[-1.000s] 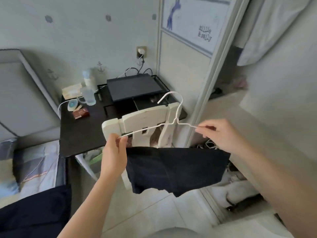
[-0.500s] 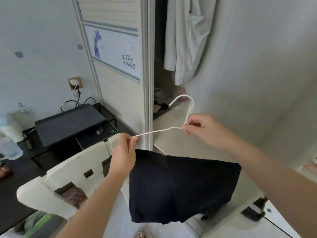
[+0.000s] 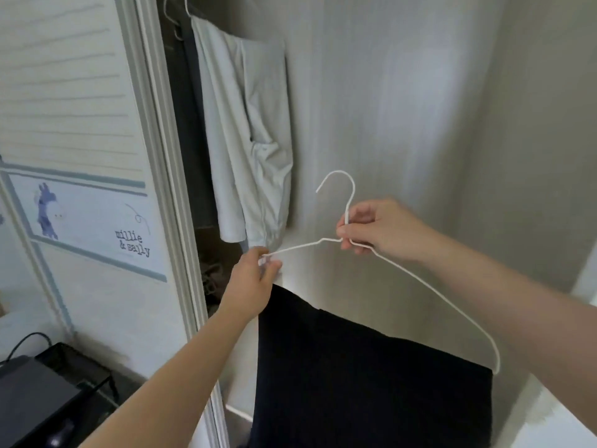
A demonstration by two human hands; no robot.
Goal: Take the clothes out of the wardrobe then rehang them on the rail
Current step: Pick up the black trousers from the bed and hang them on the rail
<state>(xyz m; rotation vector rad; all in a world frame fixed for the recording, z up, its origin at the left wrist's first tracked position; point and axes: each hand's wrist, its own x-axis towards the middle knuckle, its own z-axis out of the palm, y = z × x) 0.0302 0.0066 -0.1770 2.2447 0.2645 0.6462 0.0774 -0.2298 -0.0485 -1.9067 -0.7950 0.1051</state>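
A thin white wire hanger (image 3: 420, 281) is held up in front of the open wardrobe, with a dark navy garment (image 3: 365, 389) draped over its lower bar. My left hand (image 3: 255, 279) pinches the hanger's left end. My right hand (image 3: 378, 231) grips the neck just below the hook, which points up and left. Inside the wardrobe a pale grey-white garment (image 3: 248, 150) hangs from a hanger at the top left. The rail itself is out of sight above the frame.
The wardrobe's sliding door (image 3: 80, 189) with a blue animal picture stands at the left, its frame edge beside my left hand. The pale inner wardrobe wall (image 3: 403, 108) fills the right. A black rack (image 3: 48, 392) sits at the lower left.
The view has swung up and right from the desk and chair toward the wardrobe opening. Both hands carried the hanger with the dark garment closer to the wardrobe; my right hand now grips the neck.
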